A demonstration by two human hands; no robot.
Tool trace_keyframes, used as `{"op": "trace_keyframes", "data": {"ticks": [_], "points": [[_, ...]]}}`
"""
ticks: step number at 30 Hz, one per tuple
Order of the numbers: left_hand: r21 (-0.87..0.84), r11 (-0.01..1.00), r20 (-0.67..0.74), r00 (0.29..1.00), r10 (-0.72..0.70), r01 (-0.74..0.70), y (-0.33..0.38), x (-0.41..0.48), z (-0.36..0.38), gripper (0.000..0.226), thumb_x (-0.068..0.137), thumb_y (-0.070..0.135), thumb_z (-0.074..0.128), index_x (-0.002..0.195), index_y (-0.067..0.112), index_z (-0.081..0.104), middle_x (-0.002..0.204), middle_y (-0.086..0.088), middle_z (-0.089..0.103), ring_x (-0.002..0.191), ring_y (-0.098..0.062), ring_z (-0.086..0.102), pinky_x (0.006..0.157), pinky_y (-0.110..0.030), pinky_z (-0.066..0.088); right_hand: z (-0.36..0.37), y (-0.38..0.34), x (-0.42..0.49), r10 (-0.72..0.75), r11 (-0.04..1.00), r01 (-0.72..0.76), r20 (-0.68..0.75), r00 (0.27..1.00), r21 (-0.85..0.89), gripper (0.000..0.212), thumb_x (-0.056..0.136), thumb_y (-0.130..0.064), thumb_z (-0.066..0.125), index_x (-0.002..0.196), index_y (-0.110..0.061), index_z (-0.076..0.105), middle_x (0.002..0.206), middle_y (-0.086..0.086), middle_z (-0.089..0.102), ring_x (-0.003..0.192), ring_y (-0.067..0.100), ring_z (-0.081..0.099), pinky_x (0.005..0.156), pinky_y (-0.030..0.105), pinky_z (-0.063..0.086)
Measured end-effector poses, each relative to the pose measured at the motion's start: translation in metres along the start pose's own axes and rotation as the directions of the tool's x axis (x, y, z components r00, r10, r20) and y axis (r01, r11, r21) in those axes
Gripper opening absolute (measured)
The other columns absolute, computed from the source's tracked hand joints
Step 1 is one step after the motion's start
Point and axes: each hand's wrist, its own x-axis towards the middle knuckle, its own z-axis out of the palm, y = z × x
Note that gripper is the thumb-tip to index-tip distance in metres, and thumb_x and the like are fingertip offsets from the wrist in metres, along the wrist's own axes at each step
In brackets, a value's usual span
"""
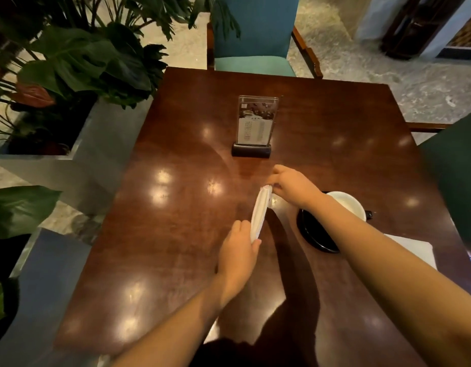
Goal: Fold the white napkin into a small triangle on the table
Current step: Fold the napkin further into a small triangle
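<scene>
A white napkin (pixel 259 211) hangs as a long narrow strip just above the dark wooden table (pixel 176 207), near its middle. My right hand (pixel 292 185) pinches the strip's far end. My left hand (pixel 238 254) grips the near end, with the thumb pressed against the paper. The strip runs slightly tilted between the two hands, and its layers are pressed together so I see mostly its edge.
A clear menu stand (pixel 255 125) on a dark base stands behind the hands. A white cup on a black saucer (pixel 315 234) sits under my right forearm, with another white napkin (pixel 414 247) beyond. Teal chairs and leafy plants (pixel 78 64) surround the table.
</scene>
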Motion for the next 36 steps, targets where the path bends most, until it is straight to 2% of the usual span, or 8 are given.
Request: {"op": "trace_keyframes", "data": {"ticks": [2, 7, 13, 17, 23, 28, 32, 36], "points": [[-0.050, 0.997, -0.001, 0.998, -0.062, 0.062, 0.010, -0.001, 0.015, 0.022, 0.088, 0.024, 0.058, 0.100, 0.010, 0.046, 0.104, -0.006, 0.049, 0.089, -0.027, 0.056, 0.065, -0.030, 0.041, 0.006, 0.005, 0.004, -0.005, 1.000, 0.005, 0.015, 1.000, -0.008, 0.027, 0.089, -0.009, 0.052, 0.110, -0.015, 0.068, 0.101, 0.009, 0.050, 0.089, 0.029, 0.055, 0.072, 0.032, 0.039], [-0.070, 0.985, -0.010, 0.988, -0.157, 0.156, 0.017, -0.001, 0.042, 0.021, 0.090, 0.024, 0.057, 0.102, 0.012, 0.046, 0.104, -0.004, 0.047, 0.091, -0.024, 0.057, 0.064, -0.025, 0.040, 0.032, 0.019, 0.008, 0.034, 0.998, -0.036, 0.033, 0.999, 0.046, 0.027, 0.090, -0.009, 0.053, 0.112, -0.014, 0.066, 0.107, 0.010, 0.052, 0.095, 0.029, 0.054, 0.074, 0.031, 0.040], [-0.092, 0.985, -0.057, 0.987, -0.149, 0.144, 0.018, -0.011, 0.058, 0.017, 0.089, 0.017, 0.057, 0.102, 0.015, 0.046, 0.097, 0.006, 0.038, 0.085, -0.014, 0.054, 0.065, -0.017, 0.044, 0.048, 0.031, 0.009, 0.095, 0.983, -0.095, 0.011, 0.995, 0.158, 0.025, 0.088, -0.007, 0.053, 0.112, -0.013, 0.051, 0.110, 0.005, 0.057, 0.093, 0.025, 0.056, 0.072, 0.031, 0.042], [-0.103, 0.984, -0.099, 0.983, -0.157, 0.147, 0.023, -0.012, 0.066, 0.014, 0.089, 0.010, 0.055, 0.101, 0.013, 0.049, 0.093, 0.007, 0.036, 0.081, -0.012, 0.051, 0.063, -0.012, 0.039, 0.046, 0.040, 0.011, 0.064, 0.994, -0.067, 0.040, 0.997, 0.082, 0.012, 0.085, -0.004, 0.049, 0.094, -0.013, 0.048, 0.099, 0.009, 0.058, 0.087, 0.027, 0.054, 0.068, 0.035, 0.042], [-0.052, 0.990, -0.120, 0.984, -0.134, 0.129, 0.023, -0.011, 0.074, 0.013, 0.089, 0.011, 0.054, 0.101, 0.013, 0.048, 0.093, 0.004, 0.040, 0.082, -0.009, 0.051, 0.063, -0.012, 0.043, 0.026, 0.059, 0.013, -0.106, 0.937, 0.179, 0.243, 0.964, -0.301, 0.027, 0.091, -0.018, 0.047, 0.116, -0.019, 0.059, 0.114, 0.007, 0.053, 0.109, 0.025, 0.044, 0.081, 0.031, 0.034], [-0.074, 0.984, -0.092, 0.981, -0.170, 0.164, 0.022, -0.013, 0.078, 0.015, 0.089, 0.017, 0.056, 0.093, 0.021, 0.043, 0.091, 0.008, 0.038, 0.076, -0.009, 0.053, 0.052, -0.005, 0.035, 0.024, 0.071, 0.012, 0.048, 0.926, 0.035, 0.209, 0.977, -0.377, 0.023, 0.091, -0.018, 0.047, 0.110, -0.020, 0.059, 0.116, 0.007, 0.048, 0.113, 0.026, 0.038, 0.089, 0.037, 0.031], [-0.080, 0.986, -0.056, 0.987, -0.154, 0.149, 0.016, -0.013, 0.077, 0.025, 0.087, 0.019, 0.058, 0.086, 0.025, 0.034, 0.091, 0.007, 0.036, 0.073, -0.011, 0.051, 0.049, -0.009, 0.035, 0.017, 0.065, 0.025, 0.183, 0.954, -0.129, 0.183, 0.966, -0.272, 0.023, 0.091, -0.018, 0.047, 0.106, -0.016, 0.064, 0.114, 0.008, 0.056, 0.109, 0.027, 0.045, 0.091, 0.038, 0.034], [-0.070, 0.988, -0.041, 0.989, -0.143, 0.140, 0.014, -0.013, 0.076, 0.024, 0.086, 0.019, 0.058, 0.084, 0.023, 0.035, 0.090, 0.006, 0.036, 0.073, -0.011, 0.050, 0.051, -0.010, 0.036, 0.018, 0.046, 0.038, 0.256, 0.956, -0.280, 0.220, 0.941, 0.086, 0.031, 0.094, -0.025, 0.045, 0.105, -0.002, 0.062, 0.106, 0.017, 0.065, 0.093, 0.029, 0.058, 0.078, 0.034, 0.044]]}}
